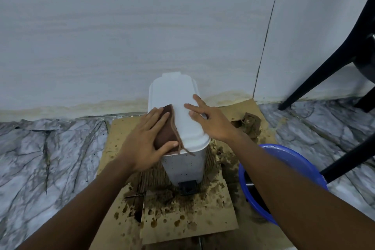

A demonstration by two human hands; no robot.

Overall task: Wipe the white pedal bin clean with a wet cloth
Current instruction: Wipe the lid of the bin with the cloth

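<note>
The white pedal bin (174, 95) stands on wet cardboard against the wall, lid closed, its black pedal (187, 187) facing me. My left hand (145, 140) lies flat on a brown cloth (166, 130) and presses it onto the near left part of the lid. The cloth's frayed edge hangs over the lid's front rim. My right hand (209, 121) rests on the right side of the lid with fingers spread, holding nothing. Small specks dot the bin's front wall.
Soaked, stained cardboard (182, 219) covers the marbled floor under the bin. A blue bucket (284, 154) sits at the right, under my right forearm. Black chair legs (316, 79) stand at the far right. A muddy brown lump (250, 123) lies behind the bin's right side.
</note>
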